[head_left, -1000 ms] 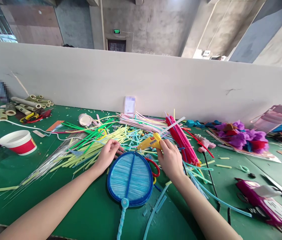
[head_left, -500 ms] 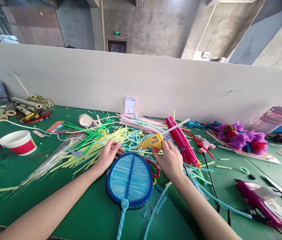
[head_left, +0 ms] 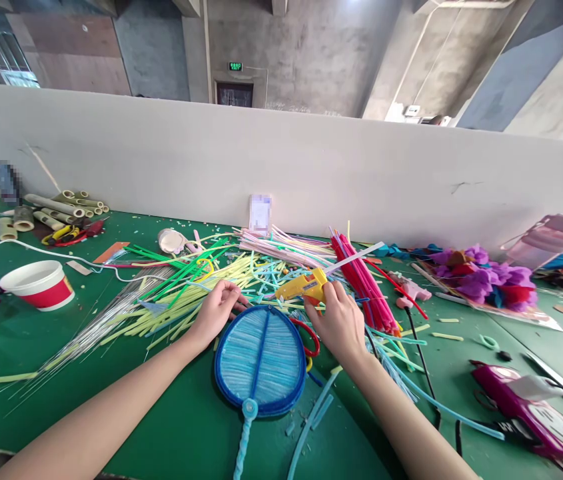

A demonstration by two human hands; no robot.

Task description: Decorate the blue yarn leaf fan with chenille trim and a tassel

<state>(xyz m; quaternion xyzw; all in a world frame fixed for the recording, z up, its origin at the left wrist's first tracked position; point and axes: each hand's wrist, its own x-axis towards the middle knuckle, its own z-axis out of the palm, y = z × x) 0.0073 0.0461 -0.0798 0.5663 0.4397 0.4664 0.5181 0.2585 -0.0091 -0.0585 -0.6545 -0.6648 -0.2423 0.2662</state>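
My right hand [head_left: 340,321] is wrapped round a yellow hot glue gun [head_left: 301,287], its nozzle pointing left above the fan's top edge. A clear glue stick [head_left: 355,257] juts from the back of the gun. Close to the nozzle, my left hand [head_left: 218,308] has its fingers curled together in a pinch; what they hold, if anything, is too small to make out. Between my forearms lies a round blue fan [head_left: 242,360] with a dark blue rim and centre rib. Its twisted light-blue handle [head_left: 242,445] points toward me.
Yellow-green pipe cleaners [head_left: 176,309] and a pink-red bundle [head_left: 364,283] spread behind my hands. A paper cup [head_left: 36,285] and bamboo tubes [head_left: 56,210] stand left. A magenta power strip [head_left: 536,407] and purple flowers [head_left: 491,275] lie right. Red-handled scissors [head_left: 310,335] sit beside the fan.
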